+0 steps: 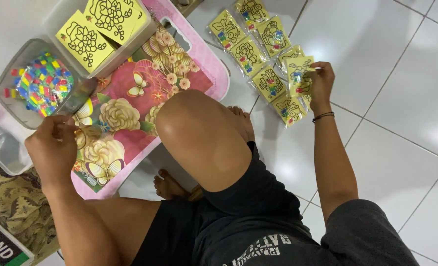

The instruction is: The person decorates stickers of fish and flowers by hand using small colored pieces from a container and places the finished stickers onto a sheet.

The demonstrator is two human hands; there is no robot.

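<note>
My right hand (320, 81) pinches a small yellow packet (300, 76) with a line drawing and coloured bits inside. It holds the packet over a row of several like packets (258, 49) laid out on the white tiled floor. My left hand (54, 148) is at the near edge of a clear tub (12, 69) full of small multicoloured pieces (44, 83); its fingers are curled, and what they hold is hidden. My raised knee (199, 133) sits between the two hands.
A second clear tub (56, 17) with yellow line-drawing cards (93, 32) stands on a low pink floral table (140, 93). An empty clear container (0, 148) lies at the left. A patterned cloth (12, 207) and a box corner (2, 246) lie at the bottom left.
</note>
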